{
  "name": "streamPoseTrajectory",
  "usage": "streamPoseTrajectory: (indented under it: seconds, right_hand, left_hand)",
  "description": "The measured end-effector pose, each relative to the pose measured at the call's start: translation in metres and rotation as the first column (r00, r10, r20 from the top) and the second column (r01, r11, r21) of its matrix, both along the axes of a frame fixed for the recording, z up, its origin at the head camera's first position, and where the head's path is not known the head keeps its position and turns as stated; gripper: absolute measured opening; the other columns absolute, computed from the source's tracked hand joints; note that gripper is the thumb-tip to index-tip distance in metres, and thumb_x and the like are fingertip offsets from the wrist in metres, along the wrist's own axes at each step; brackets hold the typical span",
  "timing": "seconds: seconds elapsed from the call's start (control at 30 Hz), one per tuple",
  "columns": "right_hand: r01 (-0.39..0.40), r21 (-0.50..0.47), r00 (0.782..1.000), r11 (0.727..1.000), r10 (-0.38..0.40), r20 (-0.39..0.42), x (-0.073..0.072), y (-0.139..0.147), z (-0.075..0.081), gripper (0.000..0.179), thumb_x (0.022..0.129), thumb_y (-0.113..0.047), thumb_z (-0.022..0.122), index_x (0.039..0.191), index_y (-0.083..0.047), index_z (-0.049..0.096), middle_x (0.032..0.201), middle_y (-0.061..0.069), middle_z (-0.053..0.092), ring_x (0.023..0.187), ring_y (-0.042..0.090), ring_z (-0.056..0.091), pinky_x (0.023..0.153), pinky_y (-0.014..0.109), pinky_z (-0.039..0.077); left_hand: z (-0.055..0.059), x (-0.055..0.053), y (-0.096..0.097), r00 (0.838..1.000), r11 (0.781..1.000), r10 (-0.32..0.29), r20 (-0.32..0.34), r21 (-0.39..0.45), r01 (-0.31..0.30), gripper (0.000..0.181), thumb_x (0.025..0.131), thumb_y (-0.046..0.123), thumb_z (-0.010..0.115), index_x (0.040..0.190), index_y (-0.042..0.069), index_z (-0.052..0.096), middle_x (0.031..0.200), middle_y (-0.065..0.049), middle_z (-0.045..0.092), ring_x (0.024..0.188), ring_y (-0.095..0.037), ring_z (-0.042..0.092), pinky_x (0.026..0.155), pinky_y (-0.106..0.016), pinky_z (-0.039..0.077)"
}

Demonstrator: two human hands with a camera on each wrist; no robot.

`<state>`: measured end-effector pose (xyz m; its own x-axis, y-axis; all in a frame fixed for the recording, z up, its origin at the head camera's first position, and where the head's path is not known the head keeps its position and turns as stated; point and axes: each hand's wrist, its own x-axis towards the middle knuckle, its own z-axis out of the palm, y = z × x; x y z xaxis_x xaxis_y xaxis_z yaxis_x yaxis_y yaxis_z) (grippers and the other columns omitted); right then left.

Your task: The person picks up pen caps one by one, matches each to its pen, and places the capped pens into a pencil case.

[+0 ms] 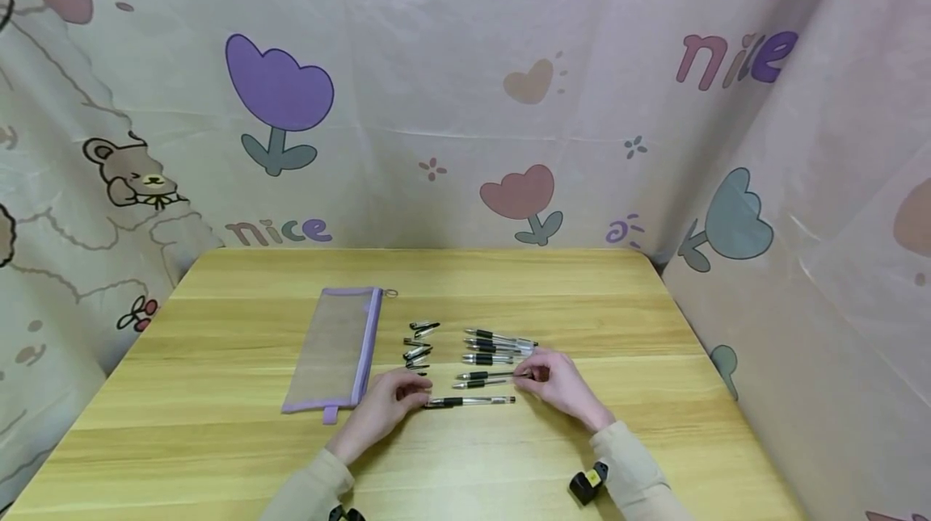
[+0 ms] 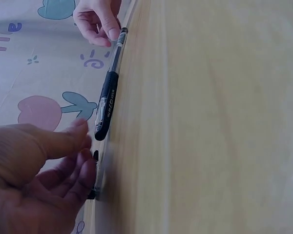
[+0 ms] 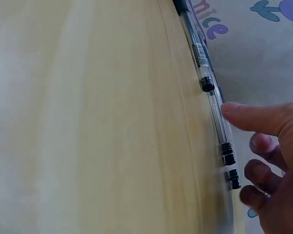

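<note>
A capped black gel pen [image 1: 469,401] lies across the table in front of both hands. My left hand [image 1: 396,401] is beside its cap end, fingers loosely bent and apart from the pen in the left wrist view. Behind it lie uncapped pens [image 1: 482,384] in a rough column, black grips to the left. My right hand [image 1: 554,380] is over their right ends. In the right wrist view its thumb [image 3: 246,117] reaches close to a clear barrel, the other fingers spread behind. Several loose black pen caps [image 1: 418,353] lie in a column left of the pens.
A mesh zip pouch [image 1: 330,351] with purple trim lies flat at the left, a ring on its zip end. The wooden table [image 1: 240,456] is bounded at the back and sides by a printed curtain [image 1: 407,206].
</note>
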<state>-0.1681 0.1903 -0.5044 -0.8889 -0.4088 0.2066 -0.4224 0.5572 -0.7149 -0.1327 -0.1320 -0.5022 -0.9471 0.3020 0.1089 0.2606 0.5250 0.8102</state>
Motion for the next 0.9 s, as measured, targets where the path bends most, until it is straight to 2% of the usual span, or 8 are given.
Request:
streamPoseTrajectory:
  seconds: [0.23,0.4,0.57,0.9]
  right_hand:
    - [-0.013,0.022,1.0,1.0,0.013,0.002,-0.0052,-0.0013,-0.0019,0.016,0.079,-0.012,0.083,0.094,-0.014,0.078,0.086,0.004,0.062,0.075,0.013,0.05,0.067,0.023,0.042]
    - [-0.018,0.028,0.999,0.999,0.017,0.028,-0.0071,-0.002,-0.0021,0.016,0.079,-0.013,0.083,0.094,-0.016,0.078,0.088,0.003,0.062,0.076,0.015,0.049,0.07,0.026,0.04]
    - [-0.001,0.054,0.999,0.999,-0.001,0.04,-0.0077,-0.0027,-0.0033,0.017,0.078,-0.015,0.084,0.093,-0.02,0.078,0.09,-0.001,0.063,0.082,0.013,0.05,0.081,0.029,0.035]
    - [-0.015,0.062,1.0,0.998,0.015,-0.005,-0.01,-0.0024,-0.0078,0.013,0.078,-0.014,0.084,0.089,-0.018,0.079,0.087,-0.003,0.062,0.085,0.012,0.052,0.089,0.037,0.027]
  left_hand:
    - [0.0045,0.0008,-0.0003,0.993,0.994,0.112,-0.034,0.01,-0.112,0.019,0.088,-0.001,0.07,0.105,0.007,0.076,0.094,-0.002,0.073,0.081,-0.007,0.062,0.073,-0.02,0.052]
    - [0.0062,0.0011,-0.0026,0.99,0.991,0.131,-0.045,-0.005,-0.131,0.024,0.085,-0.007,0.071,0.105,0.006,0.075,0.093,-0.004,0.071,0.08,-0.008,0.06,0.071,-0.019,0.051]
    - [0.0052,0.0001,-0.0033,0.986,0.986,0.16,-0.049,-0.039,-0.162,0.033,0.079,-0.012,0.072,0.105,0.008,0.076,0.092,-0.002,0.069,0.079,-0.007,0.056,0.069,-0.019,0.049]
    - [0.0071,0.0002,-0.0023,0.982,0.979,0.183,-0.042,-0.083,-0.186,0.036,0.078,-0.009,0.075,0.108,0.011,0.076,0.098,-0.002,0.067,0.076,-0.007,0.051,0.067,-0.019,0.044]
